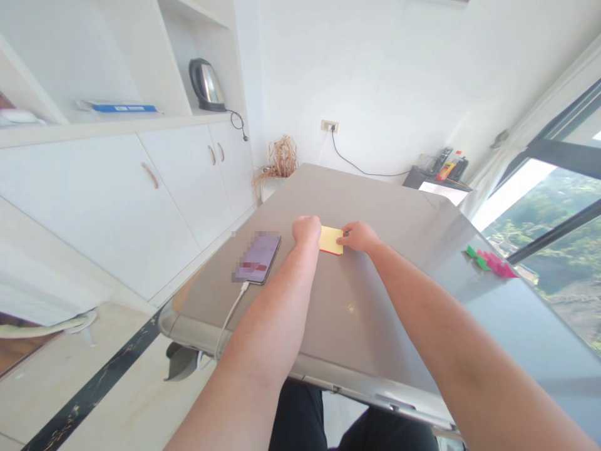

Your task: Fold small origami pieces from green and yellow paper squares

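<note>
A square pad of yellow sticky notes (331, 239), with a red layer along its lower edge, is between my two hands over the grey table. My left hand (307, 230) is closed at the pad's left edge; its fingertips are hidden behind the hand. On the other side, my right hand (359, 237) pinches the pad's right edge, the thumb lying on the yellow face. A smartphone (260, 258) lies to the left of my left forearm, with a white cable (229, 313) plugged into its lower end.
The grey table (366, 194) spreads out around my hands. Crumpled pink notes (498, 264) and green notes (477, 258) lie near its right edge by the window. Beyond the table stand a dried plant (282, 160) and a small black stand (416, 178) with bottles. A kettle (207, 84) sits on the left shelf.
</note>
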{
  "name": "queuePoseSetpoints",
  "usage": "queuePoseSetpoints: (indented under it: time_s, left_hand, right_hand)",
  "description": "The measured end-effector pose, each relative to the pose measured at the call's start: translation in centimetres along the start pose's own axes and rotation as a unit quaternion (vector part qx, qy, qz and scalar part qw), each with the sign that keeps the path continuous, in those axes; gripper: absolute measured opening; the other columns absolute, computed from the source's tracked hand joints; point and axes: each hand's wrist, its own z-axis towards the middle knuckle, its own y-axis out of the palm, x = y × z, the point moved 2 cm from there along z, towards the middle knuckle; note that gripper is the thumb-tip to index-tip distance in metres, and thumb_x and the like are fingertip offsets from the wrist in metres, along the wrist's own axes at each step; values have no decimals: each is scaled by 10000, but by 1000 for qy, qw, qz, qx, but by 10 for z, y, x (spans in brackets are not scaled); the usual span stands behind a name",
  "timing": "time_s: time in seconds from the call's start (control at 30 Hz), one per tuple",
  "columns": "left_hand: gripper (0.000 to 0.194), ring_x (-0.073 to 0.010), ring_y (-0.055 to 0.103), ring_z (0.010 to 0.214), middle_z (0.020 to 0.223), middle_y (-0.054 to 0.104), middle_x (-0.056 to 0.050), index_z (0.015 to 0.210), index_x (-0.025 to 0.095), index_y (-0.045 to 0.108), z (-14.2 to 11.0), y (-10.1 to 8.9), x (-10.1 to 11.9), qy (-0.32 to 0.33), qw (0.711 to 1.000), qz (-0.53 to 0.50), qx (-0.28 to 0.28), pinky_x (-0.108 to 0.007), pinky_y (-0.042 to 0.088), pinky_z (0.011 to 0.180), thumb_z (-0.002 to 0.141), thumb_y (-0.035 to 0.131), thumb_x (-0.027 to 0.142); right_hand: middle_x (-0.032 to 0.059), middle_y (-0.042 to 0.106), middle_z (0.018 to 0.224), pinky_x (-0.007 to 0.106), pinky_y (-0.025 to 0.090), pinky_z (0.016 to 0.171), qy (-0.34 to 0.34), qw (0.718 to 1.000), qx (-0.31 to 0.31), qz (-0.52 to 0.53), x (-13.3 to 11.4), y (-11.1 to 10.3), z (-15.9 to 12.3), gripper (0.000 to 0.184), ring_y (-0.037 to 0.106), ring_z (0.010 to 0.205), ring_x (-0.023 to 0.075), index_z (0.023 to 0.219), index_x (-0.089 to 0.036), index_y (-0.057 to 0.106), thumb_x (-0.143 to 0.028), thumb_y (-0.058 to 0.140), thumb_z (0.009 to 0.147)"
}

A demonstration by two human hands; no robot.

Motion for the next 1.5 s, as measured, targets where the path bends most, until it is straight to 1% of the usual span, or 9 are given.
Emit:
queuePoseSetpoints:
  time_s: [0.43, 0.7, 0.77, 0.87, 1.0, 1.17, 1.23, 1.3, 1.5]
  left_hand:
    - [103, -169, 557, 609, 655, 548, -36, 657, 196, 522, -5, 2, 0, 15, 1000, 6, -15, -306, 424, 592, 653, 585, 116]
    - [203, -241, 666, 977, 1049, 707, -93, 893, 209, 620, -2, 2, 2, 168, 983, 77, -7, -351, 497, 826, 695, 663, 217]
    - [279, -236, 667, 990, 1126, 701, -112, 932, 200, 632, -8, 8, 0, 165, 980, 77, -75, -342, 499, 820, 682, 726, 284]
    - [312, -222, 685, 845, 975, 727, -111, 873, 184, 655, -28, 23, -9, 77, 944, 41, -317, -332, 504, 713, 707, 742, 432]
    - [274, -163, 630, 666, 792, 710, -56, 793, 178, 690, -58, 35, -20, 75, 912, 80, -395, -292, 471, 629, 648, 790, 388]
    - [233, -135, 571, 599, 693, 658, -10, 726, 182, 682, -77, 43, -29, 120, 917, 131, -358, -250, 418, 534, 641, 775, 378]
    - [211, -132, 564, 589, 681, 646, -4, 705, 185, 657, -75, 42, -29, 107, 936, 116, -314, -239, 409, 507, 624, 760, 351]
    - [207, -128, 566, 593, 705, 655, -7, 721, 187, 654, -73, 39, -27, 92, 950, 95, -282, -227, 402, 489, 600, 755, 321]
    - [247, -117, 583, 599, 736, 664, -19, 742, 173, 650, -75, 40, -29, 59, 949, 74, -301, -208, 384, 462, 572, 789, 285]
  right_hand:
    - [74, 727, 1047, 277, 489, 714, 16, 988, 83, 133, 1, 14, 12, 279, 642, 853, 164, 1027, -185, 687, -131, 660, 755]
    - [4, 604, 595, 255, 414, 518, 78, 938, 110, 319, 22, -13, -18, 29, 502, 524, 109, 730, -183, 665, -207, 681, 731]
    - [-3, 587, 555, 250, 406, 509, 78, 927, 118, 347, 38, -27, -35, 56, 490, 504, 103, 688, -179, 650, -198, 699, 710]
    - [-19, 565, 519, 240, 384, 494, 63, 921, 141, 357, 65, -44, -63, 87, 468, 485, 94, 669, -182, 646, -208, 726, 692]
    - [-37, 523, 480, 236, 364, 476, 63, 899, 180, 394, 97, -53, -96, 191, 447, 468, 88, 617, -194, 600, -265, 759, 695]
    - [16, 663, 646, 251, 459, 517, 44, 857, 206, 470, 120, -45, -117, 190, 580, 560, 127, 850, -175, 700, -346, 705, 766]
    - [42, 755, 950, 278, 529, 600, -3, 850, 212, 481, 123, -40, -120, 472, 671, 676, 142, 1270, -242, 644, -301, 633, 802]
    - [45, 731, 1173, 297, 560, 679, -53, 868, 190, 455, 124, -35, -122, 646, 706, 772, 145, 1414, -322, 561, -236, 623, 777]
    - [19, 759, 1032, 293, 535, 687, -71, 899, 127, 414, 122, -24, -118, 434, 672, 802, 166, 1168, -307, 749, -247, 687, 742]
